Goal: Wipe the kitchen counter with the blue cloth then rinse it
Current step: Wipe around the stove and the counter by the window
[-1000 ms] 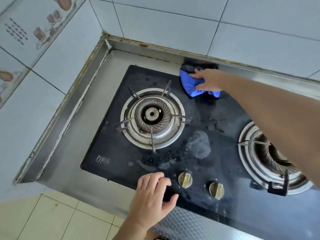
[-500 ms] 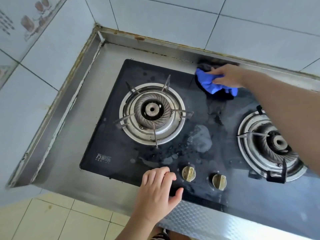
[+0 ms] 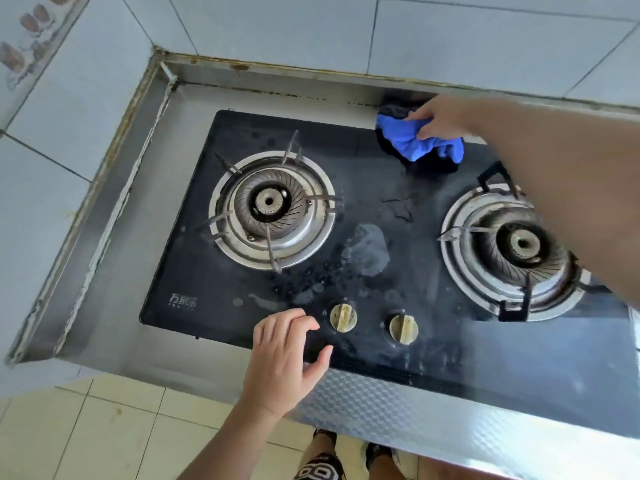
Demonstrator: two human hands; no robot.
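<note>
The crumpled blue cloth (image 3: 417, 139) lies on the far edge of the black glass gas hob (image 3: 346, 188), between and behind its two burners; its long axis runs left to right along that rear edge, the bunched end toward the right burner. The right hand (image 3: 440, 117) presses down on top of it, fingers (image 3: 420, 116) held together and curled over the fabric, gripping its upper fold. Just behind the cloth rises the low steel upstand of the stainless steel counter (image 3: 114, 258), with grimy sealant where it meets the white tiled wall (image 3: 277, 32); there is little room rearward. Open glass lies forward of the cloth, marked by smears and water droplets toward the centre. The left round steel burner (image 3: 272, 209) with its pan supports stands well apart to the cloth's left; the right round steel burner (image 3: 516, 247) is near, partly under the right forearm. The left hand (image 3: 287, 355) rests on the hob's front edge, fingers loosely bent and slightly apart, holding nothing, just beside the left of two brass-coloured control knobs (image 3: 343, 317).
</note>
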